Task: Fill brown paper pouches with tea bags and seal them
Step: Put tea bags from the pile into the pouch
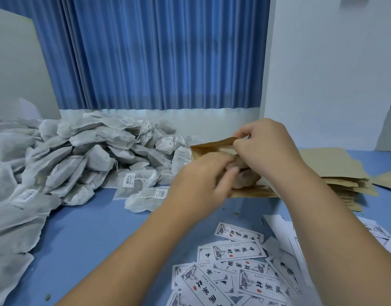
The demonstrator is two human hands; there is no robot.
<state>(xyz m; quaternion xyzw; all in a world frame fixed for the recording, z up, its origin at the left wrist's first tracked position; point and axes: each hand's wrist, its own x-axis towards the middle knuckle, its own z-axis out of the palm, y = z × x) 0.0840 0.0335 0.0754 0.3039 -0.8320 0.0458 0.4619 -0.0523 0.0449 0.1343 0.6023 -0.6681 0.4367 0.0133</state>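
One brown pouch (206,148) at centre: right grip (264,146) pinches its top lip; left grip (201,182) curls round one tea bag (245,180). Uncountable heap (90,155) left.

**Filling a pouch at the packing table**

The right hand (264,145) pinches the upper edge of an open brown paper pouch (209,145). The left hand (201,182), blurred, curls its fingers round a greyish tea bag (245,176) at the pouch mouth. A large heap of white-grey filter-paper tea bags (79,155) with strings and tags lies to the left. A stack of flat brown paper pouches (336,171) lies to the right, just behind the hands. White rectangular printed labels (238,250) are scattered near the forearms on the blue tabletop (90,228). A pleated blue curtain (157,51) hangs behind.
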